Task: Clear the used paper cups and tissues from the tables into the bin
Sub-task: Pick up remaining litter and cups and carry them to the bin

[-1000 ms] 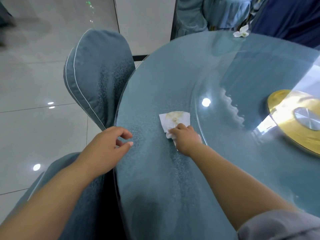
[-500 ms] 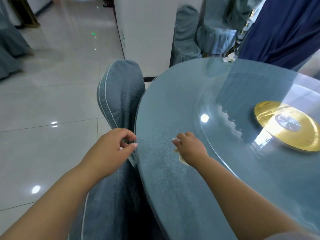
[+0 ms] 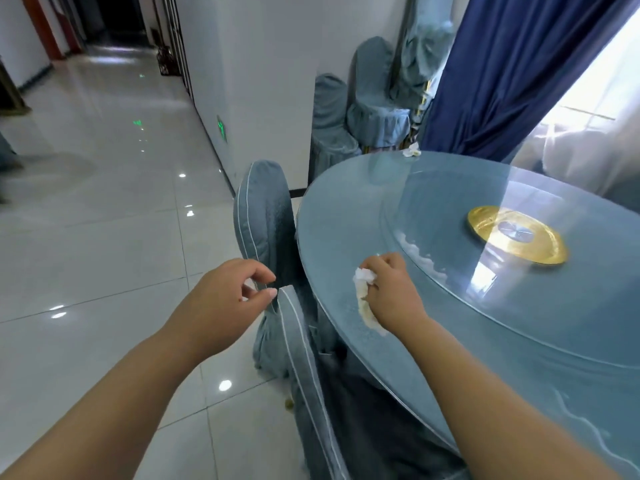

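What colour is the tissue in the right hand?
White with a yellowish-brown stain, in the head view: tissue, right hand.

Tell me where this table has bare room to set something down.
Bare room: the cloth strip between the table rim and the glass turntable, and the glass around the gold disc. Taken: near edge under the right hand with its tissue; far rim, a white scrap.

A single head-worn wide-angle view looks forward and down from beside the near-left edge of the round table (image 3: 346, 216). The table fills the right half, close below the lens; the tiled floor (image 3: 104, 237) stretches away to its left, and a blue curtain (image 3: 519, 64) hangs beyond its far edge.
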The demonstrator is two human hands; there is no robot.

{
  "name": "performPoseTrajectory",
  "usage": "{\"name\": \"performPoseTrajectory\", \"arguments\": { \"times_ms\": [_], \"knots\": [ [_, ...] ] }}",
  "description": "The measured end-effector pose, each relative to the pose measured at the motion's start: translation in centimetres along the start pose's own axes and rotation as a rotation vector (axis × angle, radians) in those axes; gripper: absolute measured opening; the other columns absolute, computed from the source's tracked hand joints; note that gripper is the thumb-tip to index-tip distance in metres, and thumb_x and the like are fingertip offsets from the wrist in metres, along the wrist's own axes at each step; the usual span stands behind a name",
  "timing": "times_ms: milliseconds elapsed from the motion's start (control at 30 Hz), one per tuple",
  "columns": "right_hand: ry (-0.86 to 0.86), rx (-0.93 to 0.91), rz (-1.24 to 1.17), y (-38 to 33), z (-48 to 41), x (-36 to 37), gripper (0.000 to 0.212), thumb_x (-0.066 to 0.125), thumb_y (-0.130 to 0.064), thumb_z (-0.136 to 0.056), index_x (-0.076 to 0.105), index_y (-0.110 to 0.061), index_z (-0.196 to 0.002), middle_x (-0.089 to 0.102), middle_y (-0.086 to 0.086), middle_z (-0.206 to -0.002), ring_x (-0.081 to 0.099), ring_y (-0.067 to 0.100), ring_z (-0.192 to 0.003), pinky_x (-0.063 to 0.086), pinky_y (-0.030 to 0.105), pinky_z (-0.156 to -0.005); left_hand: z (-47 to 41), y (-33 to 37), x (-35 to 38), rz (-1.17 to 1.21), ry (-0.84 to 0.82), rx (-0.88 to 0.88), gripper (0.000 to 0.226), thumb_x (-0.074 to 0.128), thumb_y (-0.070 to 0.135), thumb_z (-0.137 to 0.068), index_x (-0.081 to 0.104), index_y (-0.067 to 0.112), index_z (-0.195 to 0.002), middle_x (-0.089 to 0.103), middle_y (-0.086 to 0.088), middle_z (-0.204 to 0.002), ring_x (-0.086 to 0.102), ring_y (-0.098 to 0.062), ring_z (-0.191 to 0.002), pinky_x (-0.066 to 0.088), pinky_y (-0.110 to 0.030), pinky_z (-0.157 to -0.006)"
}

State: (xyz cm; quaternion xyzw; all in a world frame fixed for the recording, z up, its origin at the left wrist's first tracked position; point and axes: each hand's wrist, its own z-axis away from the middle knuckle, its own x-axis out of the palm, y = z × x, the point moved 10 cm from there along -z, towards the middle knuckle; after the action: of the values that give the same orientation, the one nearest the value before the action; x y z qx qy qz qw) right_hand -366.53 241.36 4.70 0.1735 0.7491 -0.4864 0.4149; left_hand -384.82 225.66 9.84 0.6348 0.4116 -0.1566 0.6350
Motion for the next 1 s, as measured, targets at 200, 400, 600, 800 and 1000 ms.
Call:
{"name": "performPoseTrajectory", "arguments": {
  "times_ms": [200,400,600,800,1000],
  "knots": [
    [0.038,0.005,0.047,-5.0,3.4,-0.2,0.021,0.049,-0.017,-0.093,0.063,-0.026,-0.107,0.046,-0.006,-0.099,0.049,0.018,-0.087,0.034,0.025,-0.072,2.8,-1.7,-4.2,0.032,-0.012,0.036,0.007,0.057,0.03,-0.092,0.056,0.035,-0.096,0.055,0.021,-0.102,0.056,0.001,-0.088,0.044,-0.015,-0.074],
    [0.091,0.037,0.05,-7.9,2.7,0.9,0.027,0.064,-0.038,-0.085,0.058,-0.028,-0.109,0.043,-0.006,-0.103,0.051,0.018,-0.086,0.036,0.026,-0.074,2.7,-4.8,-7.0,0.028,0.0,0.035,0.01,0.057,0.03,-0.092,0.056,0.034,-0.101,0.055,0.021,-0.102,0.056,0.0,-0.088,0.041,-0.012,-0.071],
    [0.072,0.067,-0.063,-10.0,-2.0,5.4,0.053,0.052,0.006,-0.077,0.048,-0.019,-0.124,0.027,-0.002,-0.114,0.045,0.022,-0.092,0.041,0.027,-0.086,-0.7,-10.3,-9.9,-0.009,-0.008,0.003,0.01,0.058,0.031,-0.091,0.058,0.034,-0.101,0.056,0.02,-0.103,0.057,-0.001,-0.088,0.041,-0.012,-0.07],
    [0.115,0.05,-0.045,-12.2,-10.8,8.9,0.037,0.046,0.003,-0.088,0.056,-0.016,-0.118,0.046,0.003,-0.112,0.04,0.017,-0.09,0.026,0.019,-0.067,-8.7,-15.4,-13.9,-0.053,0.008,0.013,0.01,0.06,0.029,-0.09,0.059,0.033,-0.099,0.057,0.02,-0.101,0.059,-0.001,-0.085,0.041,-0.011,-0.068],
    [0.167,0.064,-0.072,-15.3,-21.1,11.1,0.034,0.043,0.002,-0.09,0.058,-0.023,-0.109,0.05,-0.004,-0.106,0.044,0.013,-0.09,0.028,0.019,-0.063,-17.9,-20.1,-18.5,-0.063,0.03,0.028,0.009,0.06,0.029,-0.09,0.059,0.034,-0.097,0.058,0.02,-0.1,0.059,0.001,-0.083,0.041,-0.012,-0.069]
  ]
}}
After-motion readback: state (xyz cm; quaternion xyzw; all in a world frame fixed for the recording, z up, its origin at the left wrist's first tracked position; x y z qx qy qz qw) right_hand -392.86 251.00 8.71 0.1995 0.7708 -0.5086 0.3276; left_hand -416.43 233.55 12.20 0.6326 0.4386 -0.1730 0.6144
